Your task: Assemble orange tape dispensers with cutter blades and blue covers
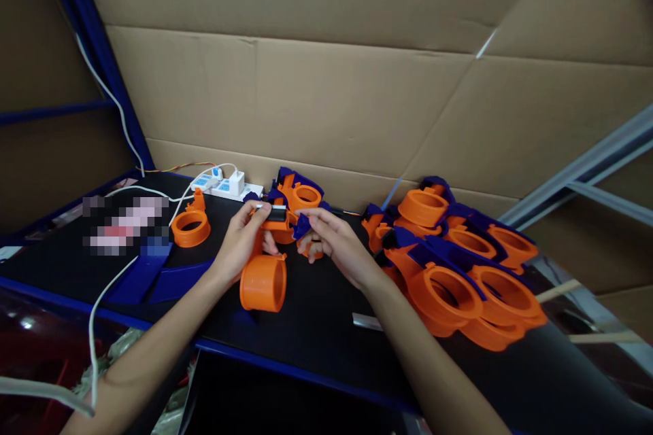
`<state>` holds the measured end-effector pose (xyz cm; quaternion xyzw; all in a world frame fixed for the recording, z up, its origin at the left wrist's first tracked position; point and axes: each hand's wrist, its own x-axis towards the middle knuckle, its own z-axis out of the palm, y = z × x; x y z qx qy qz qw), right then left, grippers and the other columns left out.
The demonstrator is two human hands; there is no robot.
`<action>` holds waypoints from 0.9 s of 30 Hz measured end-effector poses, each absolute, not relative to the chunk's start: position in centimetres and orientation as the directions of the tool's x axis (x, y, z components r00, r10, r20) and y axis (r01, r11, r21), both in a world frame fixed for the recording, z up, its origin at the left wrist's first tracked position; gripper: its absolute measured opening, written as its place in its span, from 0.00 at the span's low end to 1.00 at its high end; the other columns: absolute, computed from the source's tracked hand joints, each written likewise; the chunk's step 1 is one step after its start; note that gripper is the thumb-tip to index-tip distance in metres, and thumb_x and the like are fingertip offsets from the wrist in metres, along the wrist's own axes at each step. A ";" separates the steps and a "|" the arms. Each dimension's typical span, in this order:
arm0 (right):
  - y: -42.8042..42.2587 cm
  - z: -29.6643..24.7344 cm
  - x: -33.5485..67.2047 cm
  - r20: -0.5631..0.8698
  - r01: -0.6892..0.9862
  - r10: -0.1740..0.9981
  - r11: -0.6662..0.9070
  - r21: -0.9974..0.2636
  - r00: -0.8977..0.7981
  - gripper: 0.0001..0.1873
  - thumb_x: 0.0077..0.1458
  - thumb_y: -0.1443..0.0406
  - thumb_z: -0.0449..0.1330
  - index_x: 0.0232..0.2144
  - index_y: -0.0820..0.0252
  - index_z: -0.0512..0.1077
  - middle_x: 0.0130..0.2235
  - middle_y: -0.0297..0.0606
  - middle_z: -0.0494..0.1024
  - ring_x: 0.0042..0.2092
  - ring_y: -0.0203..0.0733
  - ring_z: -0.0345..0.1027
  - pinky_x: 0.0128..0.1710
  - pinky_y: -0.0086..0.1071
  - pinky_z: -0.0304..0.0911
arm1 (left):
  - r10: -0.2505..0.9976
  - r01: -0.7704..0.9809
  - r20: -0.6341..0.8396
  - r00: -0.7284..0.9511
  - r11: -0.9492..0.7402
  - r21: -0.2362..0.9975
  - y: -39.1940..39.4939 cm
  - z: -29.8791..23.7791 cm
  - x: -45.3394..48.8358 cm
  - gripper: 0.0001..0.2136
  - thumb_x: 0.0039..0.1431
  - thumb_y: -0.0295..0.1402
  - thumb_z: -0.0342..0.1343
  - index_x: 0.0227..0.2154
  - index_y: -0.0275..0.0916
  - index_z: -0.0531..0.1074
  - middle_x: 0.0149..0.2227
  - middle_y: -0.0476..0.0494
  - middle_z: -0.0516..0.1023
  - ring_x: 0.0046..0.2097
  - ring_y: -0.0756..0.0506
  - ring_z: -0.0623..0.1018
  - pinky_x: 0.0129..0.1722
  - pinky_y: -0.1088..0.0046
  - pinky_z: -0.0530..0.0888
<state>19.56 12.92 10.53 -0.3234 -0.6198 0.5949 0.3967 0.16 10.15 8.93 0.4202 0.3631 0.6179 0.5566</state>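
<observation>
My left hand is closed around an orange tape dispenser, its round hub hanging below my fingers. My thumb presses near a white toothed blade strip and a black piece at the dispenser's top end. Just to the right, my right hand pinches a small dark blue plastic part between thumb and fingers. That part is close to the dispenser's end; whether they touch I cannot tell. Behind my hands stands another orange and blue tape dispenser.
Several orange and blue dispensers are piled at the right. At the left are an orange dispenser frame, flat blue pieces and a white power strip with cables. A metal strip lies near the table's front edge.
</observation>
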 end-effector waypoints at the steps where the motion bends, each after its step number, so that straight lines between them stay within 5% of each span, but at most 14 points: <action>1: 13.0 10.4 19.4 0.114 -0.059 0.875 0.098 -0.994 -0.471 0.23 0.61 0.50 0.61 0.52 0.56 0.72 0.29 0.33 0.77 0.28 0.37 0.75 0.23 0.26 0.69 | 0.993 -0.358 0.117 -0.024 -0.118 0.926 10.1 8.8 0.3 0.15 0.59 0.48 0.62 0.38 0.43 0.68 0.16 0.55 0.74 0.16 0.48 0.75 0.21 0.74 0.74; 10: 13.6 9.4 19.0 0.209 0.047 0.883 0.251 -0.967 -0.420 0.23 0.57 0.51 0.65 0.49 0.59 0.73 0.25 0.30 0.77 0.23 0.34 0.71 0.21 0.26 0.68 | 0.995 -0.203 0.104 -0.008 -0.103 0.974 10.2 8.6 0.6 0.16 0.59 0.49 0.62 0.36 0.42 0.69 0.15 0.55 0.73 0.15 0.49 0.74 0.18 0.78 0.69; 27: 12.7 9.0 18.3 0.268 0.134 0.907 0.325 -0.936 -0.324 0.24 0.53 0.52 0.69 0.47 0.59 0.75 0.26 0.32 0.78 0.26 0.38 0.75 0.21 0.27 0.69 | 1.000 -0.216 0.016 -0.002 -0.016 0.976 10.9 7.5 0.3 0.15 0.58 0.47 0.63 0.34 0.41 0.72 0.15 0.55 0.72 0.14 0.48 0.73 0.15 0.76 0.67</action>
